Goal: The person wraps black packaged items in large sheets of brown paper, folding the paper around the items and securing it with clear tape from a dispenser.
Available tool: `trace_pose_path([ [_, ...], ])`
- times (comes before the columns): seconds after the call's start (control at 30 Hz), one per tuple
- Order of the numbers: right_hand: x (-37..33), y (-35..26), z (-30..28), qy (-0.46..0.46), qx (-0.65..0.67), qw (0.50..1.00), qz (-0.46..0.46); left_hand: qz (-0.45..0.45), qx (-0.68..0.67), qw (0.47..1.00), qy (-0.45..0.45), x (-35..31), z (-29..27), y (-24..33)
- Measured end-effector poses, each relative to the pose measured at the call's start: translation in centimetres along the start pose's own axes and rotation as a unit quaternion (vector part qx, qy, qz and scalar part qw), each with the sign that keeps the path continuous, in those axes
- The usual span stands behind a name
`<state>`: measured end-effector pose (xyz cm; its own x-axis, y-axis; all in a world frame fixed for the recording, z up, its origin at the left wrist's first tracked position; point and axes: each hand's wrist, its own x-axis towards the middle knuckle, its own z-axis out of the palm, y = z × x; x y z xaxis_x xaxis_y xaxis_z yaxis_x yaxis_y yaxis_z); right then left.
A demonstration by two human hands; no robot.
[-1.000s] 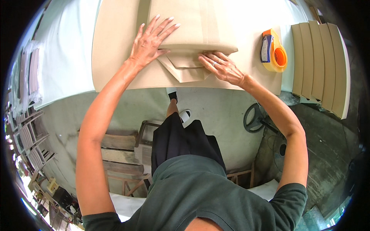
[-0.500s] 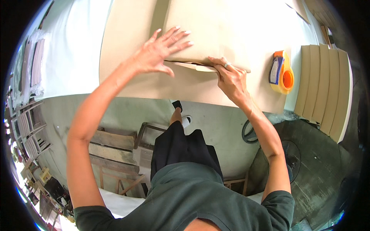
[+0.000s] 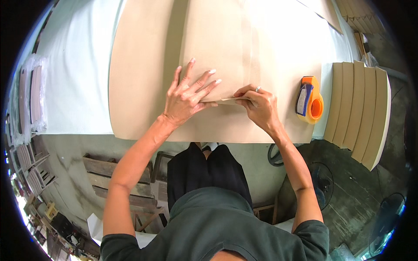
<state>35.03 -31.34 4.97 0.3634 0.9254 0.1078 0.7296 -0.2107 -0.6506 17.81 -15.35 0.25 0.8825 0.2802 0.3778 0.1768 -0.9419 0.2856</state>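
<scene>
A brown paper package (image 3: 217, 43), folded over at its near end, lies on a larger brown sheet (image 3: 143, 117). My left hand (image 3: 185, 98) rests on the package's near left corner with its fingers spread, and its thumb lies along the edge of the folded flap. Pinched between the thumb and fingers of my right hand (image 3: 261, 106) is the other end of this brown paper flap (image 3: 228, 100). The right fingertips are partly hidden behind the fold.
An orange tape dispenser (image 3: 310, 100) with a clear yellowish roll lies right of my right hand. Further right stands a stack of tan boards (image 3: 357, 108). Plastic-wrapped panels (image 3: 32, 98) are at the far left. A wooden slatted seat (image 3: 122, 178) and a fan (image 3: 322, 185) stand below.
My left hand has come down from hovering over the package onto its near edge. My right hand now pinches the flap, and the flap is drawn up closer to the package.
</scene>
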Motion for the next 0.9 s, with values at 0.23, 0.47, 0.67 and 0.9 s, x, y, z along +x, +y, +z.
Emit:
trace_pose_path([
  [0.23,1.4,0.9,-0.3,0.036,0.068,0.997,0.019,-0.061,-0.021,0.998,0.003,0.3,0.0,0.8],
  [0.47,1.4,2.5,0.1,0.048,0.11,0.993,-0.016,-0.204,-0.02,0.978,0.029,1.4,0.4,2.8],
  [0.67,0.2,3.8,-1.1,-0.043,-0.137,0.968,-0.204,-0.345,-0.01,0.938,0.035,1.9,0.9,3.9],
  [0.9,0.7,4.7,-2.8,-0.082,-0.216,0.943,-0.237,-0.457,-0.109,0.806,0.36,2.4,2.6,8.2],
])
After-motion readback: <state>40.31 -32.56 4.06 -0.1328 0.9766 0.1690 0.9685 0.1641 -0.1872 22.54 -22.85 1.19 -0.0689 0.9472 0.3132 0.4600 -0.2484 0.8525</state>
